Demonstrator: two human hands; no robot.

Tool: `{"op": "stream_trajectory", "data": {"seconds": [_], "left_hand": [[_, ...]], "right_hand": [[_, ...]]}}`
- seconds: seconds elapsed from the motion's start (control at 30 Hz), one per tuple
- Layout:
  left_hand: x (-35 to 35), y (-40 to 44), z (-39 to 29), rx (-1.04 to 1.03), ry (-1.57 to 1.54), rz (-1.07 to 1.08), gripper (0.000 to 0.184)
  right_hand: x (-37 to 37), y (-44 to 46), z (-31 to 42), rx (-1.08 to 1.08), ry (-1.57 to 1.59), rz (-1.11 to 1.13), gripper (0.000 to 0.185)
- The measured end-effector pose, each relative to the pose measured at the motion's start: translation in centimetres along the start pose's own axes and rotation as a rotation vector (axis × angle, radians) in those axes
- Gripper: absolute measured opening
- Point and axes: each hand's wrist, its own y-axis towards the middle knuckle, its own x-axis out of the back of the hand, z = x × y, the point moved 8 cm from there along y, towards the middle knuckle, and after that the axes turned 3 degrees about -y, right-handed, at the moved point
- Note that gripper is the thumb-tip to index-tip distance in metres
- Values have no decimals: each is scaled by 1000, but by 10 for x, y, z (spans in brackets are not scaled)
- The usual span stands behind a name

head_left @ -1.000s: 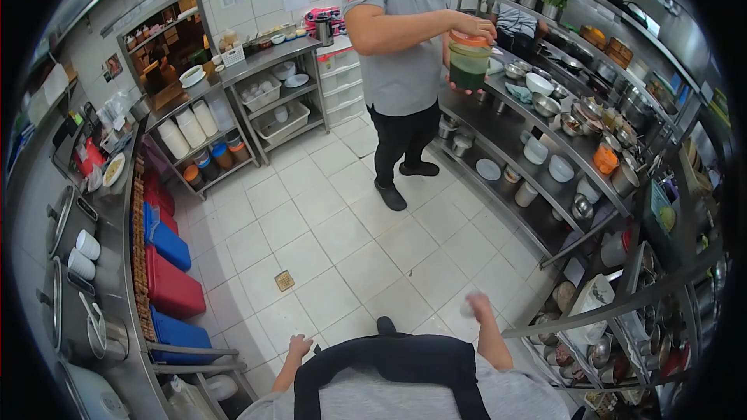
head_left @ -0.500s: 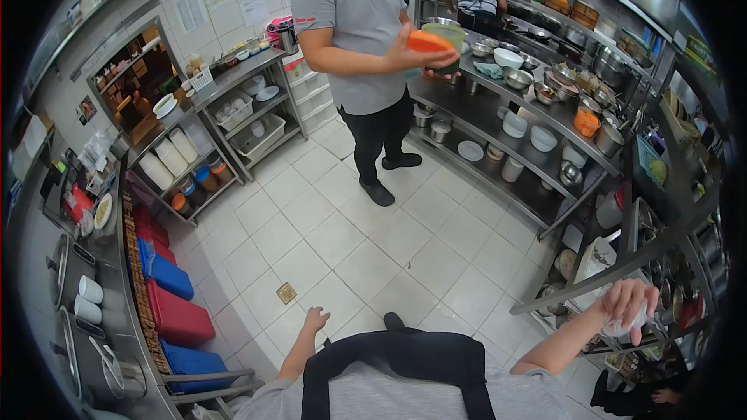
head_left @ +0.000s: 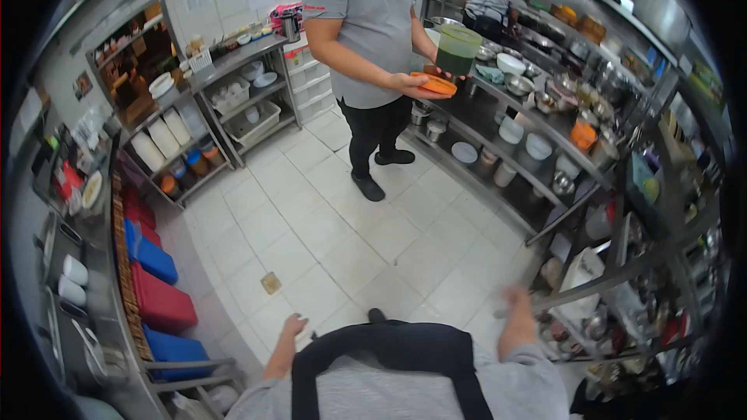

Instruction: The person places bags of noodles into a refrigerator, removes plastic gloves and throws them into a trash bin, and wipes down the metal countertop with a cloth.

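Observation:
My left hand (head_left: 294, 325) hangs low over the tiled floor, its fingers loosely apart and nothing in them. On the other side, my right hand (head_left: 516, 297) is smeared by motion near the front of the right-hand rack (head_left: 576, 295); whether it holds anything cannot be made out. Across from me stands a person in a grey polo shirt (head_left: 364, 31). One of that person's hands carries an orange lid (head_left: 436, 86), the other a clear tub of dark green contents (head_left: 457, 51).
Steel shelving (head_left: 498, 140) with bowls and pots runs along the right. Red and blue bins (head_left: 163, 299) stand under the left counter. A small floor drain (head_left: 271, 283) lies ahead. Another person (head_left: 489, 8) is at the back.
My right hand has swung left, away from the rack and a pale, see-through thing by its fingers. The other person has lowered the orange lid; the green tub now shows more clearly.

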Motion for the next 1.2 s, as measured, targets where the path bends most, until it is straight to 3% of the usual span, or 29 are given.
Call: {"op": "stream_trajectory", "data": {"seconds": [0.03,0.07,0.2,0.3,0.37,0.4,0.43,0.47,0.5,0.57,0.7,0.77,0.9,0.97,1.03,1.07,1.13,1.17,1.2], "left_hand": [[5,-16,1,3,-48,24,53],[4,-16,15,9,9,-23,54],[8,-59,49,151,-75,-112,56],[0,-86,77,298,-26,20,56],[9,-93,84,320,-35,-12,56],[10,-98,83,332,-51,-30,56],[9,-99,83,342,-68,-46,56],[8,-96,80,339,-63,-41,56],[10,-93,75,335,-78,-47,56],[13,-82,64,332,-92,-59,55],[21,-46,20,179,-120,-169,53],[28,-34,0,116,-144,-203,52],[29,-27,-23,68,-168,-223,52],[29,-27,-11,86,-148,-215,52],[21,-30,11,176,-122,-187,53],[20,-32,17,175,-119,-185,53],[15,-38,36,260,-99,-133,54],[13,-39,41,257,-97,-129,54],[13,-40,46,283,-85,-123,54]], "right_hand": [[-28,-42,-34,-153,-441,119,28],[-50,-79,-56,-139,-560,247,27],[-95,-173,-87,21,-552,567,21],[-92,-146,-51,129,-578,567,17],[-84,-100,-10,190,-593,468,15],[-79,-18,-62,-449,-744,367,17],[-66,-9,-6,-355,-619,221,38],[-56,3,44,-276,-674,124,75],[-57,14,91,5,-601,-54,77],[-74,23,141,6,-359,69,85],[-121,10,196,114,-483,271,83],[-132,-4,187,93,-535,276,66],[-140,-4,87,-203,-681,502,61],[-105,-64,95,360,-314,487,56],[-92,-45,29,77,-580,610,55],[-81,-36,16,74,-578,609,55],[-68,-38,-12,-189,-570,728,54],[-62,-43,-11,-193,-568,725,54],[-51,-52,17,-32,-595,623,54]]}}
